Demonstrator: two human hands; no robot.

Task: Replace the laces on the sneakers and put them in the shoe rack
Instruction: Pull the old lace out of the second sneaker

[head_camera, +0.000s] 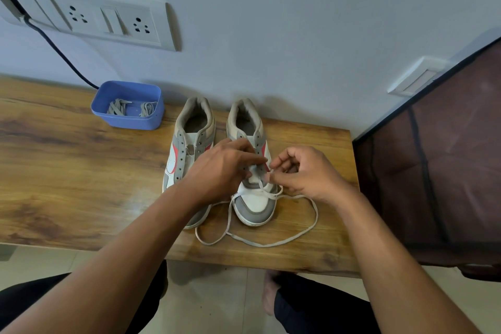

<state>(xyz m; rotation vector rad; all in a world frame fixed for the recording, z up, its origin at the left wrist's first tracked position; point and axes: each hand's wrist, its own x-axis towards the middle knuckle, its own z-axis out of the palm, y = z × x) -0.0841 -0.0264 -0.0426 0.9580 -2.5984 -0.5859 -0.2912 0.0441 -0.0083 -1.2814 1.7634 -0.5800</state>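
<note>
Two sneakers (189, 144) stand side by side on a table (67, 171), toes toward the person. The left hand (222, 168) grips the right sneaker (254, 206) by its upper, apparently to steady it. The right hand (303, 173) pinches a white lace (267, 246) end, likely aiming for an eyelet. Slack loops on the table. Old laces (116, 107) lie in a tub (127, 119).

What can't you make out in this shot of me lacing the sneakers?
Head view: the left hand covers the laced sneaker's middle eyelets, hiding how far the white lace is threaded and what its fingertips grip.
The left forearm hides the other sneaker's toe.
The dark fabric cabinet is cut off by the right edge, contents covered.
The grey laces in the blue tub are too small to count.
</note>
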